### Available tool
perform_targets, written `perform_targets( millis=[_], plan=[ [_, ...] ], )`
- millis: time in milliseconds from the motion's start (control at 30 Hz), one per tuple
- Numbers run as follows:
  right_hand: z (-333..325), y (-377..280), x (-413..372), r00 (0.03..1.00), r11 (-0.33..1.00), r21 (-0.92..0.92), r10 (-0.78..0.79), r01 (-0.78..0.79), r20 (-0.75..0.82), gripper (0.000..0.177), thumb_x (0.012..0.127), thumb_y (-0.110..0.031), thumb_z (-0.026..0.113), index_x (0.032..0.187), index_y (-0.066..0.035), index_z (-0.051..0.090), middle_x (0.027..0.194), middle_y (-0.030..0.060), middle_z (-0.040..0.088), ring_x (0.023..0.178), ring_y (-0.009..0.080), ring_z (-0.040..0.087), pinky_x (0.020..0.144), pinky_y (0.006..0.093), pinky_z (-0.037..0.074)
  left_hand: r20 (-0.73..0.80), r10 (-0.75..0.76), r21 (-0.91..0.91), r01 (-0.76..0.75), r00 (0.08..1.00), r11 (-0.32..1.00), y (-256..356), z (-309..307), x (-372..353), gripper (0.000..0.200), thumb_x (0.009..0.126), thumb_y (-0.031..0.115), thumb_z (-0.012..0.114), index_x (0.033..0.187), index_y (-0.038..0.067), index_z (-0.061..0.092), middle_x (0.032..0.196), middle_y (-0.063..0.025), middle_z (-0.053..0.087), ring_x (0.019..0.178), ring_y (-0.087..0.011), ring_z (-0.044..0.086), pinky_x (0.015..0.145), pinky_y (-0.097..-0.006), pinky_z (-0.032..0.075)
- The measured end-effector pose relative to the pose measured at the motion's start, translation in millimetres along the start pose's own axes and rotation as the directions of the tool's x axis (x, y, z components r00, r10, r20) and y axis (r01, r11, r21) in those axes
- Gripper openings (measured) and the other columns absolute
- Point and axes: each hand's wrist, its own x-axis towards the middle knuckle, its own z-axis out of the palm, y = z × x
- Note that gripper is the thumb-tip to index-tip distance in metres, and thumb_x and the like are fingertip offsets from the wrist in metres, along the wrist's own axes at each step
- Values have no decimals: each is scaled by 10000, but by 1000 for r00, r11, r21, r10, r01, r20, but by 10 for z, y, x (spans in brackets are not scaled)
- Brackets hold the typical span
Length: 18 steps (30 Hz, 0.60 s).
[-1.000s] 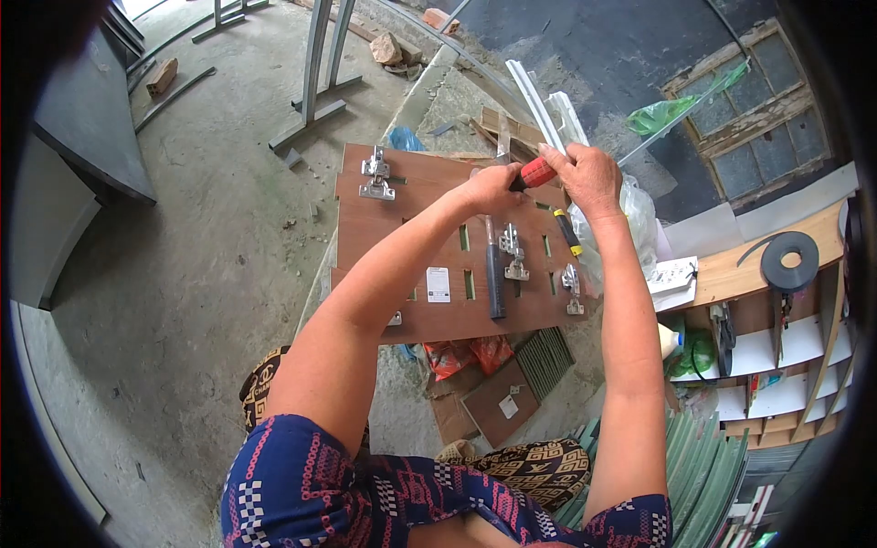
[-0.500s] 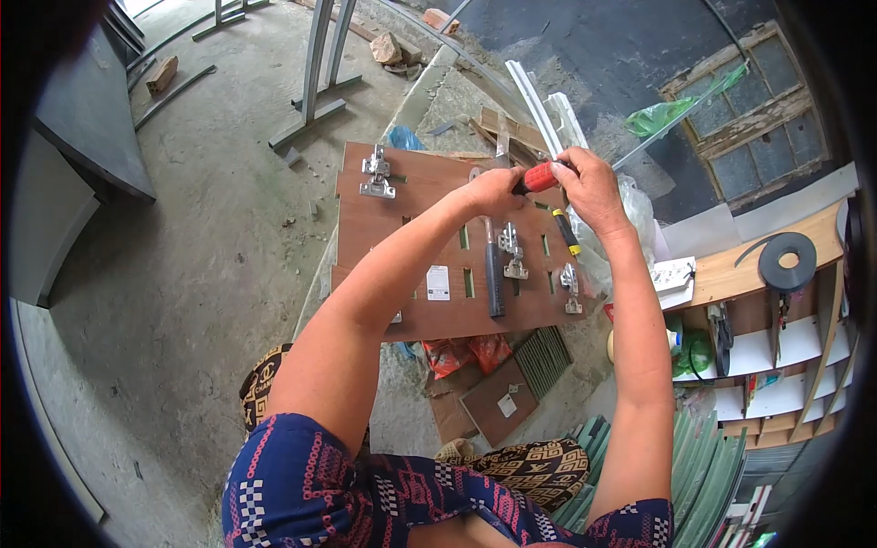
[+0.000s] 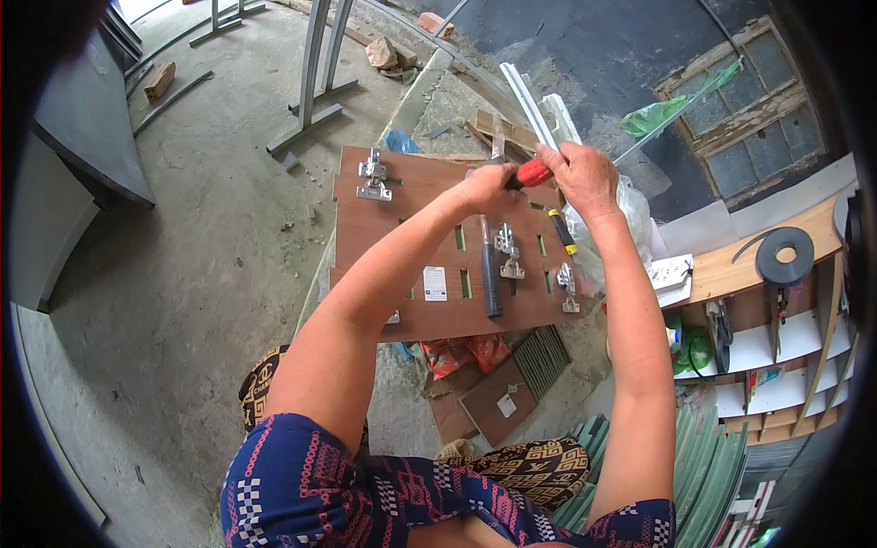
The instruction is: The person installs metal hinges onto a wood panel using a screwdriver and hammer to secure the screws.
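Observation:
A red and black tool [image 3: 533, 173] is held between both hands over the far side of a brown board [image 3: 365, 228]. My left hand [image 3: 484, 189] is closed round its dark end. At the red end is my right hand [image 3: 585, 178], fingers closed on it. Metal hinges lie on the board, one [image 3: 374, 175] at the far left, one [image 3: 510, 251] near the middle and one [image 3: 568, 288] at the right. A hammer [image 3: 491, 274] with a dark grip rests beside the middle hinge. Right of it lies a yellow and black tool [image 3: 563, 232]. A white label [image 3: 436, 284] shows on the board.
White strips [image 3: 528, 100] rise just beyond my right hand. Clear plastic [image 3: 632, 219] hangs right of the board. A wooden shelf [image 3: 731, 274] at the right bears a black tape roll [image 3: 785, 257]. Metal frames [image 3: 315, 82] stand at the back left. Green strips [image 3: 703, 466] lie at lower right.
The view has shifted slightly. Both hands remain on the red and black tool, with my right hand a little further left in view.

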Motion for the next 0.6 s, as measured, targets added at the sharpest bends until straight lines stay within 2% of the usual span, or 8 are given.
perform_targets(
  millis=[133, 167, 233, 333, 433, 600],
  plan=[
    [18, -45, 155, 983, 990, 111, -63, 83, -172, 348, 853, -408, 590, 812, -69, 660, 724, 171, 649, 727, 378, 635, 648, 451, 492, -64, 7, 0, -7, 998, 1000, 51, -254, 59, 446, 772, 287, 711, 1112, 27, 586, 923, -183, 647, 890, -317, 630, 787, -390, 474],
    [14, -86, 191, 987, 989, 126, -65, 84, -146, 323, 851, -390, 599, 849, -72, 659, 724, 170, 650, 725, 374, 637, 648, 442, 490, -100, 31, -18, -33, 995, 999, 20, -296, 62, 447, 770, 294, 714, 1115, 34, 599, 936, -178, 656, 891, -305, 635, 784, -391, 474],
    [-5, -188, 257, 992, 984, 152, -76, 90, -98, 289, 846, -353, 618, 922, -77, 656, 725, 167, 651, 721, 366, 640, 650, 423, 486, -91, -19, -41, 16, 996, 999, -38, -386, 57, 467, 772, 304, 718, 1135, 36, 598, 952, -170, 663, 894, -293, 637, 788, -384, 475],
    [15, -326, 273, 996, 969, 234, -68, 78, -50, 261, 794, -314, 641, 895, -74, 648, 811, 155, 665, 807, 352, 643, 714, 438, 497, -151, 1, -44, -8, 989, 999, -176, -445, 33, 483, 778, 308, 722, 1155, 35, 593, 954, -164, 667, 879, -274, 638, 787, -377, 476],
    [140, -292, 322, 997, 960, 269, -76, 78, -17, 275, 767, -280, 656, 932, -60, 638, 886, 164, 662, 855, 349, 638, 744, 433, 496, -137, -35, -97, 22, 990, 995, -190, -477, 0, 475, 789, 297, 722, 1159, 29, 591, 954, -158, 668, 870, -242, 636, 791, -363, 478],
    [259, -255, 377, 996, 968, 234, -88, 89, -14, 291, 767, -264, 652, 959, -45, 630, 922, 183, 646, 891, 369, 625, 777, 454, 493, -166, -46, -199, 12, 985, 980, -278, -331, 33, 464, 803, 270, 716, 1178, 33, 582, 970, -143, 672, 871, -208, 629, 797, -350, 479]
  ],
)
